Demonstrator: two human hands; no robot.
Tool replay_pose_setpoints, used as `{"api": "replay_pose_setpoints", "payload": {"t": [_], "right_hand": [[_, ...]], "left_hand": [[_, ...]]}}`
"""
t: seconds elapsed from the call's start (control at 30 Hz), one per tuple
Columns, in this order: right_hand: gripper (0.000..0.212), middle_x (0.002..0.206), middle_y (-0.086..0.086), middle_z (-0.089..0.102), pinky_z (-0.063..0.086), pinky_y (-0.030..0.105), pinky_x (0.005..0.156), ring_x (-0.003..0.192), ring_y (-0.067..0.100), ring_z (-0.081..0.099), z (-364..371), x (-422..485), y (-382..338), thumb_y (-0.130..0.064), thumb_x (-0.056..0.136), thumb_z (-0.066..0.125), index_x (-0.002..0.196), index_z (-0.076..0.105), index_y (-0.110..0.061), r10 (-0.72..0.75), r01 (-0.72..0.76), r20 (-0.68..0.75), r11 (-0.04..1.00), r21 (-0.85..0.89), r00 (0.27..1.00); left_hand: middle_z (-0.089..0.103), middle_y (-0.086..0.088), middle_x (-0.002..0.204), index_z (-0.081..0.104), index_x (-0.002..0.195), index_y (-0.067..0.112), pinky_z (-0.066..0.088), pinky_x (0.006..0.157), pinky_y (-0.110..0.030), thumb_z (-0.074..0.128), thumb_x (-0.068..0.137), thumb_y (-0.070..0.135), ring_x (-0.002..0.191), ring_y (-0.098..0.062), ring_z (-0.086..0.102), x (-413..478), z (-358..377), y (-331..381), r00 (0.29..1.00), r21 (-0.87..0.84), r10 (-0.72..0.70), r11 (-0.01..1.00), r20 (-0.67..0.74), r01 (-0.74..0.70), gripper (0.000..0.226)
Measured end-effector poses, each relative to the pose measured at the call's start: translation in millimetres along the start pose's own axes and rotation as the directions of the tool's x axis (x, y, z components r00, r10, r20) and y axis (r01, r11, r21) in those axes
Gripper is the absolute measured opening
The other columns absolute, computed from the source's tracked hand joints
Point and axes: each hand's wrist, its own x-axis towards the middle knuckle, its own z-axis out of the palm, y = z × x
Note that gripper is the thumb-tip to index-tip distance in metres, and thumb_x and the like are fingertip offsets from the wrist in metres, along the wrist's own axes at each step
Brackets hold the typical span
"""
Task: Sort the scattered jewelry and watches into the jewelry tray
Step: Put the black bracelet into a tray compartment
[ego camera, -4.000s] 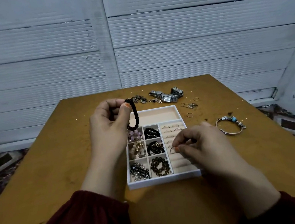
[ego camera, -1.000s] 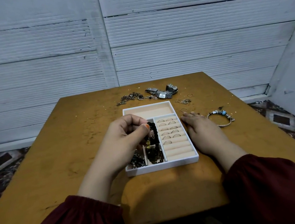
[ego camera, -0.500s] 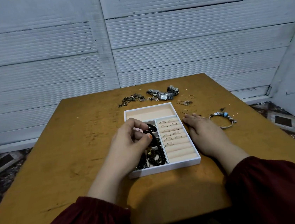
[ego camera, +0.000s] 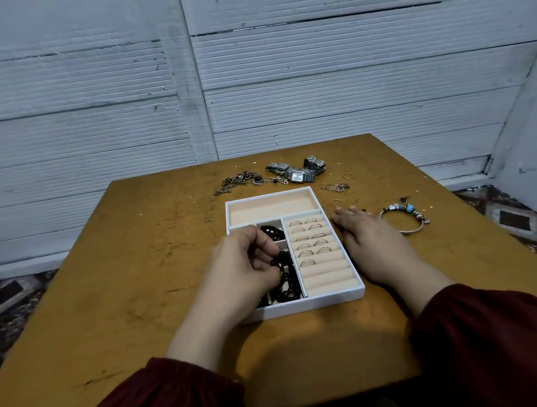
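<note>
left hand (ego camera: 243, 268) pinched black bead bracelet (ego camera: 282, 259) over jewelry tray (ego camera: 335, 298) compartments | right hand (ego camera: 370, 242) lay flat, fingers straight, on bench (ego camera: 134, 268) just beside tray

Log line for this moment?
left hand pinching black bead bracelet in white jewelry tray | right hand flat on brown wooden table beside tray

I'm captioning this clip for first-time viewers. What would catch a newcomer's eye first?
The white jewelry tray in the middle of the table, with the left hand pinching a black bead bracelet over its small compartments. The right hand lies flat beside the tray; silver watches sit unsorted behind it, a charm bracelet to its right.
</note>
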Motion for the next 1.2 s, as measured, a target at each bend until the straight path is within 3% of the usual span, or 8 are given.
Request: {"api": "replay_pose_setpoints", "payload": {"t": [0.13, 0.37, 0.5, 0.6, 0.73, 0.93, 1.2], "right_hand": [[0.047, 0.153, -0.003, 0.033, 0.016, 0.029, 0.116, 0.143, 0.015, 0.024, -0.4, -0.3, -0.6, -0.013, 0.097, 0.036, 0.143, 0.041, -0.019, 0.002, -0.002, -0.001, 1.000, 0.000, 1.000], [0.048, 0.153, -0.001, 0.033, 0.016, 0.030, 0.118, 0.143, 0.016, 0.025, 0.8, 0.1, 0.5, -0.011, 0.096, 0.037, 0.143, 0.041, -0.017, -0.010, 0.010, 0.004, 1.000, -0.017, 1.000], [0.047, 0.153, -0.001, 0.034, 0.016, 0.030, 0.117, 0.143, 0.017, 0.025, 0.4, 1.2, -0.5, -0.011, 0.096, 0.037, 0.142, 0.042, -0.017, -0.012, 0.012, -0.002, 1.000, -0.009, 1.000], [0.047, 0.152, 0.000, 0.035, 0.016, 0.030, 0.117, 0.143, 0.017, 0.026, 0.5, 0.5, 0.3, -0.011, 0.096, 0.037, 0.142, 0.042, -0.016, -0.014, 0.014, -0.004, 1.000, -0.016, 1.000], [0.047, 0.152, 0.000, 0.035, 0.016, 0.030, 0.117, 0.143, 0.017, 0.026, 0.5, 0.6, 0.1, -0.011, 0.095, 0.037, 0.141, 0.043, -0.016, -0.014, 0.014, -0.009, 1.000, -0.006, 1.000], [0.047, 0.152, -0.001, 0.035, 0.017, 0.030, 0.118, 0.143, 0.016, 0.026, 0.8, 1.2, 0.6, -0.012, 0.095, 0.037, 0.142, 0.043, -0.017, -0.011, 0.011, -0.007, 1.000, -0.011, 1.000], [0.047, 0.152, -0.002, 0.035, 0.018, 0.031, 0.118, 0.143, 0.016, 0.026, 1.8, 1.1, 1.9, -0.012, 0.095, 0.037, 0.142, 0.044, -0.017, -0.013, 0.013, -0.007, 1.000, -0.014, 1.000]], "left_hand": [[0.061, 0.008, 0.066, 0.057, 0.074, 0.023, 0.050, 0.059, -0.022, 0.076, 0.069, 0.006, 0.061, -0.008, 0.057, -0.5, 3.5, -1.3, 0.998, 0.181, 0.030, 0.983, -0.047, -0.021, 0.027], [0.064, 0.020, 0.057, 0.060, 0.072, 0.027, 0.052, 0.065, -0.028, 0.081, 0.068, 0.032, 0.059, 0.004, 0.059, -4.6, 1.3, 6.3, 0.999, 0.332, -0.025, 0.942, -0.044, 0.039, 0.022], [0.063, 0.023, 0.059, 0.062, 0.069, 0.033, 0.054, 0.071, -0.033, 0.068, 0.068, 0.026, 0.068, -0.003, 0.062, -6.5, -2.8, 9.8, 1.000, 0.395, -0.029, 0.918, -0.007, 0.029, 0.009], [0.064, 0.019, 0.063, 0.062, 0.072, 0.034, 0.054, 0.070, -0.036, 0.064, 0.068, 0.021, 0.074, -0.006, 0.061, -5.4, -3.7, 4.7, 0.999, 0.415, 0.021, 0.909, 0.038, -0.035, 0.013], [0.062, 0.018, 0.065, 0.059, 0.074, 0.032, 0.047, 0.079, -0.034, 0.074, 0.070, 0.034, 0.081, -0.005, 0.049, -3.3, -0.1, -0.9, 0.994, 0.475, 0.104, 0.874, 0.029, -0.106, 0.015], [0.049, 0.016, 0.090, 0.062, 0.077, 0.030, 0.033, 0.076, -0.027, 0.074, 0.073, 0.049, 0.092, -0.005, 0.033, -1.4, 4.9, -1.1, 0.984, 0.531, 0.173, 0.830, 0.045, -0.170, 0.022], [0.060, 0.016, 0.083, 0.064, 0.081, 0.031, 0.047, 0.076, -0.029, 0.070, 0.072, 0.036, 0.089, -0.007, 0.050, -3.7, -6.3, -3.1, 0.983, 0.465, 0.119, 0.869, 0.137, -0.170, 0.012]]}}
